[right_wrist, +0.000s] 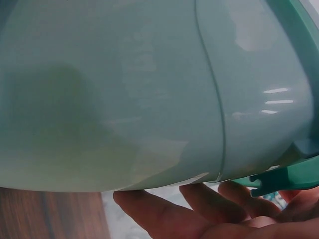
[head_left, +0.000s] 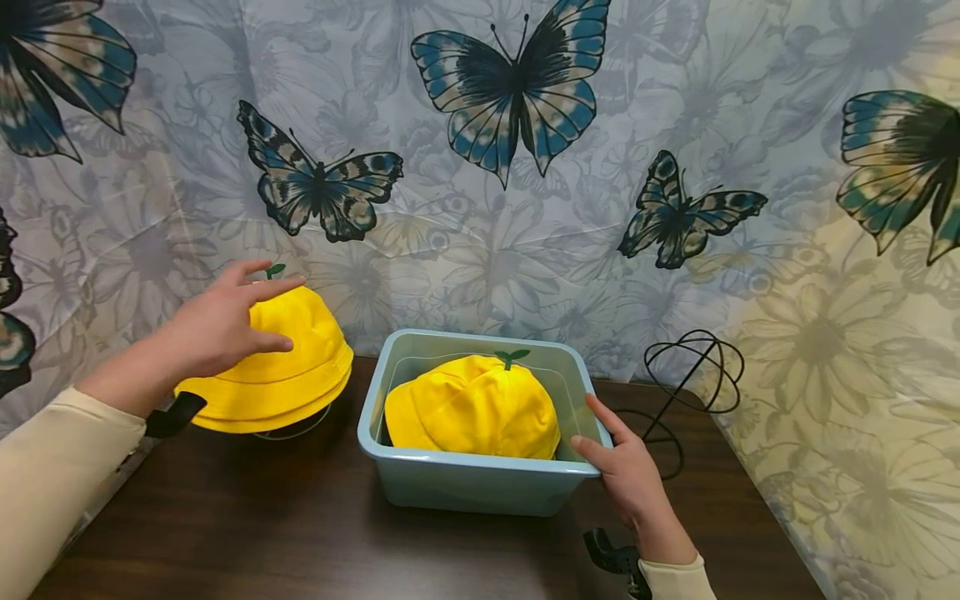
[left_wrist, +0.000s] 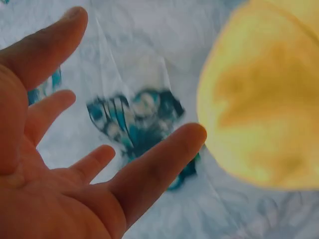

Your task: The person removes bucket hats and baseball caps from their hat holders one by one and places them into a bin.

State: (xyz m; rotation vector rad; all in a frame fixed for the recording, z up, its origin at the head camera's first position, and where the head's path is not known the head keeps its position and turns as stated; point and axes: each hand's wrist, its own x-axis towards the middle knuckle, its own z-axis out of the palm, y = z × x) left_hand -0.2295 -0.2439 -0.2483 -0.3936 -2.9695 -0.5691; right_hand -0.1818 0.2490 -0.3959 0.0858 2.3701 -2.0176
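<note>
My left hand (head_left: 217, 321), fingers spread, hovers over a yellow bucket hat (head_left: 307, 358) with a green sprout on top. That hat rests on a wire stand (head_left: 300, 431), mostly hidden beneath it. In the left wrist view a fingertip (left_wrist: 192, 134) overlaps the edge of the blurred yellow hat (left_wrist: 264, 104); I cannot tell whether they touch. A second yellow hat (head_left: 480, 408), also with a sprout, lies inside a pale blue-green plastic bin (head_left: 480, 487). My right hand (head_left: 630, 475) grips the bin's right rim, its fingers (right_wrist: 164, 214) against the outer wall.
Behind the bin's right side stands a black wire hat stand (head_left: 693, 375) with no hat on it. The dark wooden table (head_left: 300, 533) backs onto a butterfly-print cloth (head_left: 517, 275). Black straps (head_left: 176, 414) are on both wrists.
</note>
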